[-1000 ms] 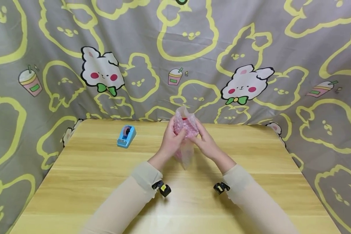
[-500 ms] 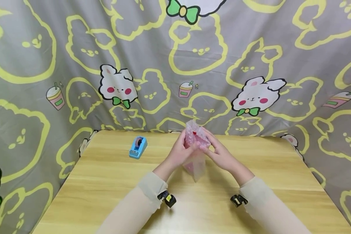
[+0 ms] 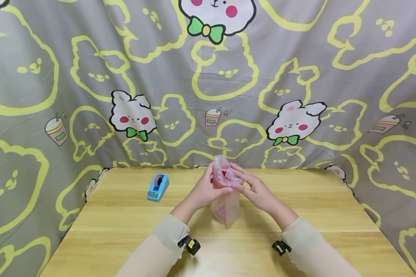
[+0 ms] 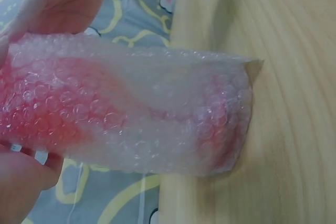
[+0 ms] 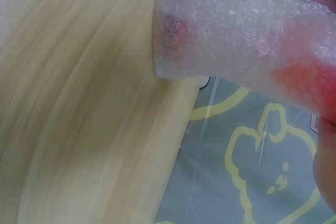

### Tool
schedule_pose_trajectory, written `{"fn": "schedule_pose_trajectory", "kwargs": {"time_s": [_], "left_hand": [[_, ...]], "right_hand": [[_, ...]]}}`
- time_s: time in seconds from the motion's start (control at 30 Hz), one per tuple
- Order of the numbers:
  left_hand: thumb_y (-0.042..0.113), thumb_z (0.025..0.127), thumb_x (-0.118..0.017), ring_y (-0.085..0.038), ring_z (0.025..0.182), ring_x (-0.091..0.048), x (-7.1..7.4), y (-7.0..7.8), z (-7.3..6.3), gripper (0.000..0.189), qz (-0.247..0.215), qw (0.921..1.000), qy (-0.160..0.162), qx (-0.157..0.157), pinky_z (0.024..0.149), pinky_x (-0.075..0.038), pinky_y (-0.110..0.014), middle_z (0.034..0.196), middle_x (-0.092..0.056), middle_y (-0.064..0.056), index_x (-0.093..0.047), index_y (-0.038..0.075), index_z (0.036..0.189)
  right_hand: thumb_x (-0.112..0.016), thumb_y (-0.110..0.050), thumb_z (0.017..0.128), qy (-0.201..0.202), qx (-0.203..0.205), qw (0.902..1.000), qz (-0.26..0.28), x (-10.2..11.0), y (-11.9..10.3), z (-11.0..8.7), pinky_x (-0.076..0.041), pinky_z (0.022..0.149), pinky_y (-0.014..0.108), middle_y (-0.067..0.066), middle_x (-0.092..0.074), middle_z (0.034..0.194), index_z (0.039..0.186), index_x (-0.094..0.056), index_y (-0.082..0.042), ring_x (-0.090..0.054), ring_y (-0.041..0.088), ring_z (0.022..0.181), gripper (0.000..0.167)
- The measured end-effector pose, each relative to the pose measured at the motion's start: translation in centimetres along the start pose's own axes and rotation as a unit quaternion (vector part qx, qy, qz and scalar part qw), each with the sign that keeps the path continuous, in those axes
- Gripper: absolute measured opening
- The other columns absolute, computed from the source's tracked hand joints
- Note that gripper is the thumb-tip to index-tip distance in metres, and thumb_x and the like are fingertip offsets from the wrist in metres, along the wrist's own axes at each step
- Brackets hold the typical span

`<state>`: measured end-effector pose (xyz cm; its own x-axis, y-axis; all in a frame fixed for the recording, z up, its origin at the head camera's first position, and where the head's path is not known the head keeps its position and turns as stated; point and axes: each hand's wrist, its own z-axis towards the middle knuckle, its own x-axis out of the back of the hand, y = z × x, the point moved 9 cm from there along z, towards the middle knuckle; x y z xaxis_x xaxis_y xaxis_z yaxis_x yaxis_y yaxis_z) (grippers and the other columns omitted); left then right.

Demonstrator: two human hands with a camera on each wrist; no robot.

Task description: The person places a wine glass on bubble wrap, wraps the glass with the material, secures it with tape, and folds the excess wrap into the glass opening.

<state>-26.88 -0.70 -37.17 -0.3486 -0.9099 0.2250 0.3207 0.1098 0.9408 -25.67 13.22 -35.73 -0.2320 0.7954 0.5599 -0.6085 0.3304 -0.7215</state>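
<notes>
A bubble wrap roll (image 3: 225, 209) stands on end at the middle of the table, between the two hands. Inside it, a red thing (image 4: 79, 103) shows blurred through the bubbles, wide at one end, narrow in the middle and broader again at the base. My left hand (image 3: 203, 189) grips the upper part of the wrap, its thumb lying across the front. At the open top, the fingers and thumb of my right hand (image 3: 257, 192) pinch the wrap's edge. A bit of bare red shows in the opening. In the right wrist view the wrap's lower end (image 5: 184, 40) hangs over the wood.
A blue tape dispenser (image 3: 157, 187) with a tape roll in it sits on the wooden table (image 3: 124, 223), left of the hands. Behind the table's far edge hangs a grey curtain (image 3: 180, 77) with cartoon rabbits.
My right fingers have come from behind the wrap to over its top edge, bending it inward. My left thumb has slid flatter across the front. The head view has shifted.
</notes>
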Motion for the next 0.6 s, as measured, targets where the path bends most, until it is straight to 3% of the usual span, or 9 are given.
{"fn": "schedule_pose_trajectory", "kwargs": {"time_s": [0.2, 0.4, 0.6], "left_hand": [[0.011, 0.085, -0.081, -0.026, 0.132, -0.049, -0.2, 0.5, 0.3, 0.099, 0.004, 0.9994, -0.030, -0.015, 0.105, -0.046, -0.035, 0.153, -0.038, -0.013, -0.017, 0.014, 0.160], [0.014, 0.084, -0.083, -0.026, 0.130, -0.052, 0.2, 1.4, 1.0, 0.095, 0.036, 0.9983, -0.039, -0.023, 0.103, -0.048, -0.035, 0.149, -0.044, -0.013, -0.023, 0.012, 0.158], [0.015, 0.084, -0.083, -0.026, 0.131, -0.050, 0.1, 1.4, 0.5, 0.091, 0.066, 0.9970, -0.032, -0.024, 0.107, -0.044, -0.037, 0.149, -0.043, -0.012, -0.028, 0.010, 0.156]], "right_hand": [[-0.063, -0.006, 0.097, 0.005, 0.007, 1.0000, 0.002, 0.1, -0.2, 0.0, -0.024, 0.118, 0.030, 0.007, -0.038, 0.158, 0.141, -0.057, -0.006, -0.027, 0.032, 0.148, 0.044], [-0.064, -0.001, 0.094, 0.024, 0.018, 0.9994, 0.020, 0.7, -0.4, 0.5, -0.027, 0.117, 0.027, 0.009, -0.043, 0.155, 0.133, -0.063, -0.003, -0.028, 0.029, 0.148, 0.039], [-0.068, -0.001, 0.091, 0.033, 0.032, 0.9986, 0.027, 0.6, -0.6, 0.2, -0.031, 0.115, 0.027, 0.011, -0.048, 0.151, 0.129, -0.066, 0.000, -0.031, 0.027, 0.147, 0.038]]}}
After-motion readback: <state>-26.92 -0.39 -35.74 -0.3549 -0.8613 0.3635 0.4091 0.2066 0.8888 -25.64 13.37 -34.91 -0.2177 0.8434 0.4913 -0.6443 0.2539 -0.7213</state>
